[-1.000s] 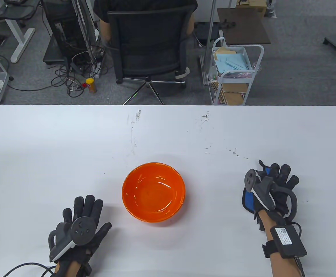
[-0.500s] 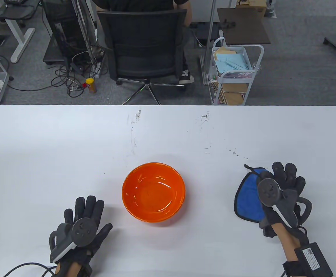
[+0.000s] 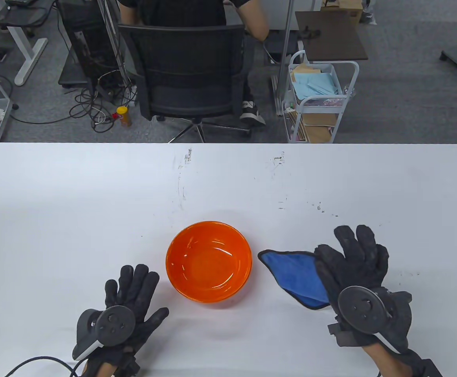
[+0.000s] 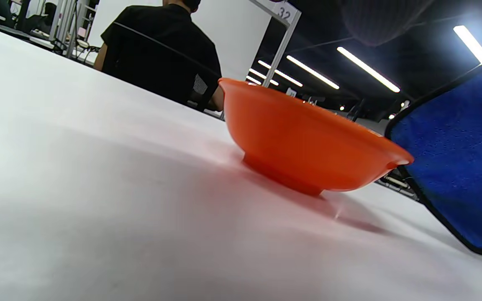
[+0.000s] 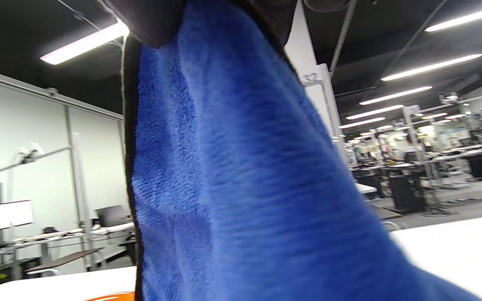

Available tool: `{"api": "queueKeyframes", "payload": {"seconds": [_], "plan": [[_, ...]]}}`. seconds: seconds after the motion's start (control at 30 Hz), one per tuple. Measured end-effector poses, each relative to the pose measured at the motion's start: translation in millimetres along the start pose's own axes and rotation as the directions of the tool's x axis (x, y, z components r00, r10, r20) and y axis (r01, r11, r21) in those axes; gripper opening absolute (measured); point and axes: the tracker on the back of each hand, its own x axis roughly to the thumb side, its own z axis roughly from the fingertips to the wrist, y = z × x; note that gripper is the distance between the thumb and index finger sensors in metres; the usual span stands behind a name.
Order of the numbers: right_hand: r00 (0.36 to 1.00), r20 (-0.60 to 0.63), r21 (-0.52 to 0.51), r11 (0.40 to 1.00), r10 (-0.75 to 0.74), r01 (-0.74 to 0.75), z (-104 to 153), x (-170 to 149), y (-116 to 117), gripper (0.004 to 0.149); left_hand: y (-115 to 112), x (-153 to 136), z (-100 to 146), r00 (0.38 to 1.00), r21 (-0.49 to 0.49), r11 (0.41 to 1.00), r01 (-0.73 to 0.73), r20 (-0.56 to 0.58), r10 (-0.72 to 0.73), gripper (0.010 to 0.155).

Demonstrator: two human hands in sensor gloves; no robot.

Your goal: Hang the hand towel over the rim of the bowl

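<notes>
Resting upright near the front middle of the white table [image 3: 94, 204], the orange bowl [image 3: 208, 261] is seen with nothing on its rim. The blue hand towel [image 3: 295, 275], edged in black, is held by the right hand [image 3: 354, 275] just to the right of the bowl. In the table view, the towel's pointed corner is directed toward the bowl rim and stops just short of it; whether cloth and rim touch cannot be told from that view. In the left wrist view, the towel [image 4: 458, 150] hangs beside the bowl [image 4: 308, 142], its lower edge close to the table surface. In the right wrist view, the towel [image 5: 232, 175] is gripped at its top by the gloved fingers [image 5: 153, 21] and hangs down across most of the frame. The left hand [image 3: 128, 302] is positioned flat near the table to the left of the bowl, its fingers spread and holding nothing.
</notes>
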Motion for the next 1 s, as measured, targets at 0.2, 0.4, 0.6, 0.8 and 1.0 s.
{"api": "queueKeyframes", "payload": {"seconds": [0.2, 0.4, 0.6, 0.8, 1.0], "plan": [[0.993, 0.119, 0.011, 1.0, -0.026, 0.025, 17, 43, -5, 0.041, 4, 12, 4, 0.993, 0.067, 0.995, -0.077, 0.098, 0.071, 0.084], [0.966, 0.185, 0.047, 0.983, -0.181, 0.175, 27, 76, -7, 0.041, -4, 33, 0, 0.942, -0.031, 0.956, -0.291, 0.166, 0.292, 0.088], [0.92, 0.19, 0.068, 0.939, -0.343, 0.336, 31, 90, 4, 0.041, -6, 48, 1, 0.845, -0.139, 0.884, -0.446, 0.259, 0.468, 0.053], [0.871, 0.082, 0.097, 0.874, -0.484, 0.477, 31, 71, 22, 0.041, 18, 40, 19, 0.785, 0.043, 0.815, -0.577, 0.305, 0.54, 0.044], [0.79, -0.029, 0.203, 0.77, -0.613, 0.605, 40, 49, 42, 0.042, 42, 36, 43, 0.725, 0.14, 0.734, -0.664, 0.359, 0.587, 0.044]]}}
